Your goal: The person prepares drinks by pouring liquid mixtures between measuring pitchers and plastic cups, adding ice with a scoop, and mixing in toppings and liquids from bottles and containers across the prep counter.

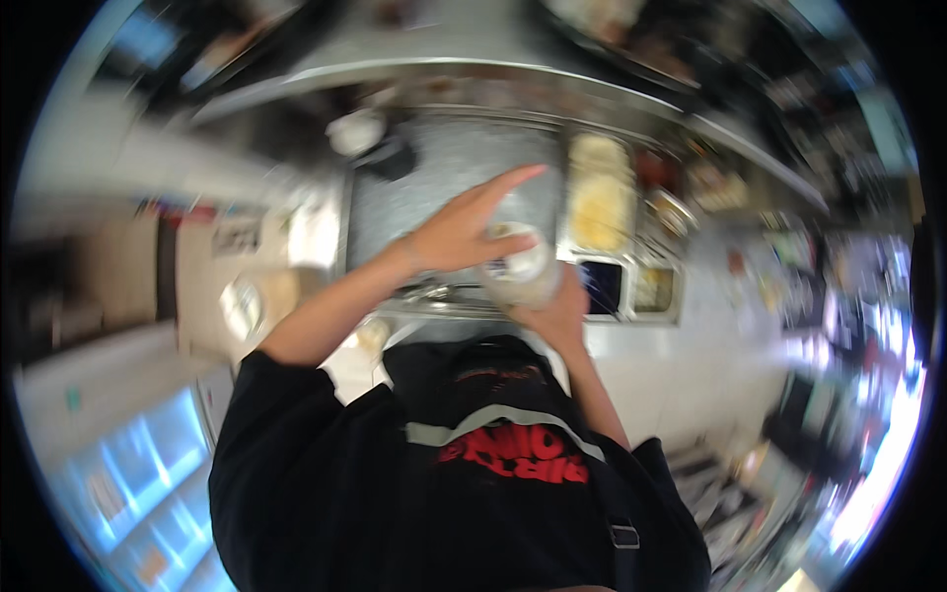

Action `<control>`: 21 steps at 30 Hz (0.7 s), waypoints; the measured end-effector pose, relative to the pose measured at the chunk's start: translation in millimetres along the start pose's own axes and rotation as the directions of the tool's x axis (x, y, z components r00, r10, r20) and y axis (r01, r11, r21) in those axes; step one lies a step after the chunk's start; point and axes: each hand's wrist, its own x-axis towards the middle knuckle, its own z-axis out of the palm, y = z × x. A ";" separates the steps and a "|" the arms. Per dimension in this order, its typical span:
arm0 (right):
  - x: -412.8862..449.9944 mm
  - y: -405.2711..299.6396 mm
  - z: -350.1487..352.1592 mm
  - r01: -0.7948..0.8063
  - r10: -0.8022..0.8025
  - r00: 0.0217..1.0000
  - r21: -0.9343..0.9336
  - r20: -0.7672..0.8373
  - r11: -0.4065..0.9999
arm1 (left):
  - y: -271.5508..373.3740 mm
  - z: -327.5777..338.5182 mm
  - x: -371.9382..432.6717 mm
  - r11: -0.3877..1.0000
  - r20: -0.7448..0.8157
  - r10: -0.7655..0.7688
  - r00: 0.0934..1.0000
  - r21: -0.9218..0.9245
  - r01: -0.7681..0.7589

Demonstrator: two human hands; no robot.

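Observation:
A translucent plastic container (529, 285) with a round white top (524, 260) is in front of my body, above the near edge of a metal griddle (473, 155). Around its lower right side wraps my right hand (562, 307), gripping it. My left hand (470, 226) reaches in from the left with fingers stretched out and thumb apart. That thumb lies over the white top; whether it touches cannot be told through the blur. Nothing is held in the left hand. Part of the container's side is hidden by my right hand.
Right of the griddle, a long tray (601, 196) holds pale yellow food. Nearer me are a dark-looking square pan (601, 287) and a small metal pan (655, 288) with yellowish contents. A white container (356, 133) stands at the griddle's far left. A metal shelf edge (444, 63) crosses beyond.

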 end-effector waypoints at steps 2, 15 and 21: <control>8.4 13.8 -10.9 0.101 -0.104 0.994 0.090 0.027 0.991 | -17.8 9.0 -8.8 0.994 -0.291 -0.104 0.951 -0.003 0.108; 78.0 -92.8 93.0 0.341 -0.455 0.799 0.328 0.393 0.881 | 33.5 -48.7 -237.6 0.996 -0.777 -0.072 0.626 -0.019 0.091; 101.7 -133.7 180.4 0.416 -0.579 0.735 0.439 0.353 0.796 | 31.2 15.7 -340.4 0.948 -0.963 -0.185 0.197 -0.121 0.295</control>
